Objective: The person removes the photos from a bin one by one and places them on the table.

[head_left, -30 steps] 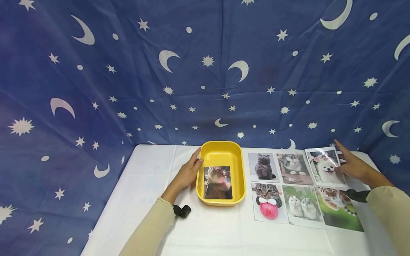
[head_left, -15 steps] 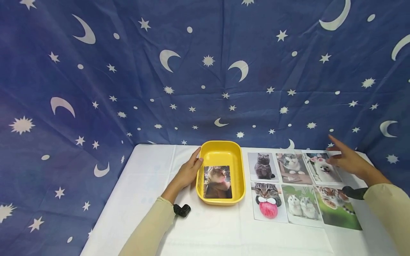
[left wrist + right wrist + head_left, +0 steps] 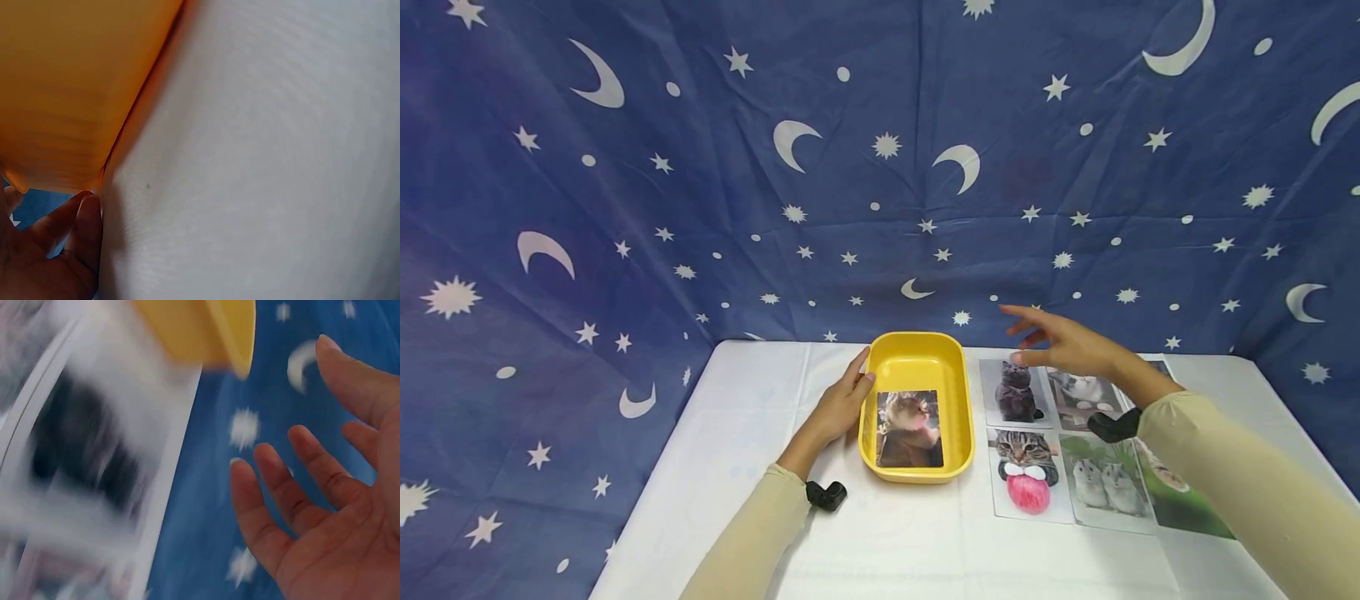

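My left hand (image 3: 837,406) holds the left side of a yellow plastic tray (image 3: 958,400), thumb at the rim and fingers against the outer wall. A photo card of a furry animal (image 3: 910,429) lies inside the tray. My right hand (image 3: 1067,343) hovers in the air above the back row of photo cards, fingers spread, nothing in them; the right wrist view shows the bare palm. Below it lie a dark grey cat card (image 3: 1017,400) and a grey-and-white cat card (image 3: 1075,396). My right forearm mostly hides the white dog card.
The front row holds a tabby cat card with a pink ball (image 3: 1026,479), a card of two small rodents (image 3: 1108,483) and a partly covered tiger card (image 3: 1191,508). A white cloth (image 3: 865,542) covers the table. A blue star-and-moon curtain (image 3: 850,200) hangs behind and at both sides.
My right hand first touched the white dog card, whose edge was lifted, then let go; the card lay flat. The hand has since swept left toward the tray. My left hand stays put.
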Tool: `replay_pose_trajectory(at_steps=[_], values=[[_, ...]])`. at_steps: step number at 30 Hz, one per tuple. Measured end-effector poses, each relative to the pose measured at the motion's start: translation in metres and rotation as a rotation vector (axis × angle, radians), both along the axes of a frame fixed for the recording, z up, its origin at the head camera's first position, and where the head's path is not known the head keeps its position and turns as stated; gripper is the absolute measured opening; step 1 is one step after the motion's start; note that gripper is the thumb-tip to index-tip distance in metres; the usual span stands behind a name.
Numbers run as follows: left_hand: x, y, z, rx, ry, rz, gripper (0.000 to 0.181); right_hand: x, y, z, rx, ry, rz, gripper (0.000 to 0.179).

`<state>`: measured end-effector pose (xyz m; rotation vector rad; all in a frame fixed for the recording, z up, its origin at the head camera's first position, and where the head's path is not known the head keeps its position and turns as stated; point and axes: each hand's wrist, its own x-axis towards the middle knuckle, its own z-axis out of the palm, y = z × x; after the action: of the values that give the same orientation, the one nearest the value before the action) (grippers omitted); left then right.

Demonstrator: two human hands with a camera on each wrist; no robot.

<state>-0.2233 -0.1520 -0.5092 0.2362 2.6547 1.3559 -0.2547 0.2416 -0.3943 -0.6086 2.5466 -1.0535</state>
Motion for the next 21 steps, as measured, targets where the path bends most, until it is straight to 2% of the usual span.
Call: replay_pose_trajectory(at_steps=[6, 8, 11, 14, 16, 21], values=[[0.001, -0.001, 0.001, 0.007, -0.003, -0.004, 0.056, -0.003, -0.08, 0.007, -0.007, -0.035, 0.135, 0.08], [0.001, 0.0, 0.001, 0.008, -0.002, -0.005, 0.057, -0.003, -0.101, 0.006, 0.015, -0.038, 0.171, 0.077], [0.002, 0.001, 0.001, 0.009, -0.005, -0.003, 0.056, -0.004, -0.126, -0.005, 0.039, -0.05, 0.209, 0.074], [0.002, 0.001, 0.0, 0.007, -0.01, 0.001, 0.055, -0.003, -0.146, -0.019, 0.047, -0.075, 0.208, 0.069], [0.002, 0.002, 0.001, 0.006, -0.011, 0.004, 0.054, -0.001, -0.157, -0.027, 0.079, -0.073, 0.174, 0.067], [0.002, 0.001, 0.002, 0.004, 0.0, 0.008, 0.054, 0.004, -0.176, -0.04, 0.285, 0.017, 0.062, 0.064]])
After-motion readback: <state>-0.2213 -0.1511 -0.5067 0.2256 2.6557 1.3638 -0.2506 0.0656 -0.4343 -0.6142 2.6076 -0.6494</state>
